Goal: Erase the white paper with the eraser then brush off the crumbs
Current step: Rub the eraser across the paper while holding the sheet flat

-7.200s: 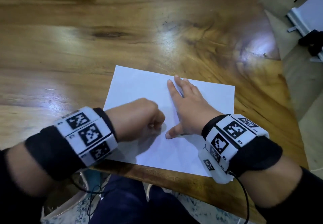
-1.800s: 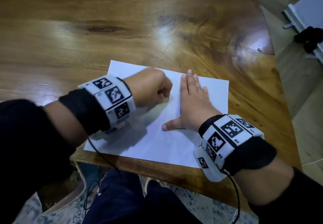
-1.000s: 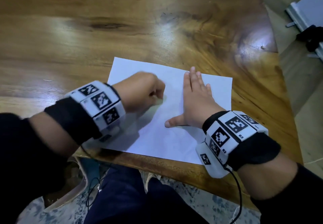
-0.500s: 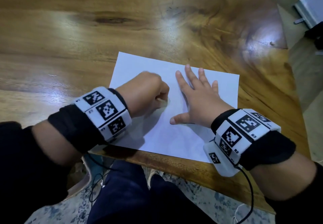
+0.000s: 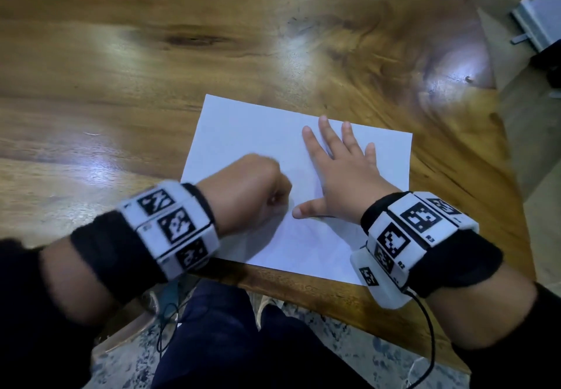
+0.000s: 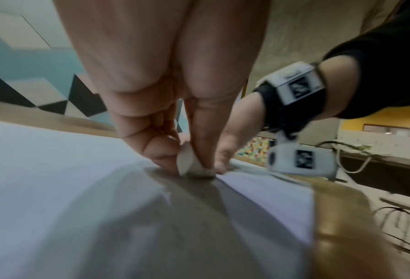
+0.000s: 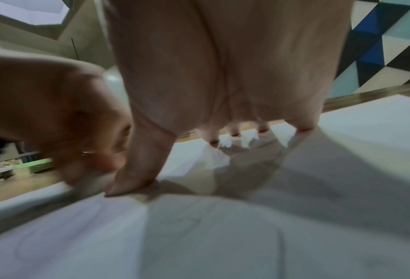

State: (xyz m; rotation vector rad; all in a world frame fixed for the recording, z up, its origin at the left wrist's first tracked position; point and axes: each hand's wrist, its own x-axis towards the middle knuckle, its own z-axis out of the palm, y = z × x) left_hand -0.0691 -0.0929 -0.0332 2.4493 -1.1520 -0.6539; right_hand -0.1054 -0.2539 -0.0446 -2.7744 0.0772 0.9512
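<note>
A white sheet of paper [image 5: 243,133] lies on the wooden table [image 5: 121,63] near its front edge. My left hand [image 5: 252,188] is curled into a fist on the sheet's left half. In the left wrist view its thumb and fingers pinch a small white eraser [image 6: 187,162] whose lower end touches the paper [image 6: 56,169]. The eraser is hidden under the fist in the head view. My right hand [image 5: 340,170] lies flat on the sheet with fingers spread and thumb out, just right of the fist. In the right wrist view its fingertips [image 7: 213,141] press the paper [image 7: 223,236].
The table's front edge [image 5: 303,285] runs just below the sheet, with my dark trousers [image 5: 230,337] beneath it. The table's right edge falls off to the floor, where a white object [image 5: 540,18] stands at the far right. Cables [image 5: 428,337] hang from both wrist units.
My left fist with the eraser has slid back toward me and toward the right thumb, blurred by motion. The right hand stays flat on the paper with fingers spread a little wider.
</note>
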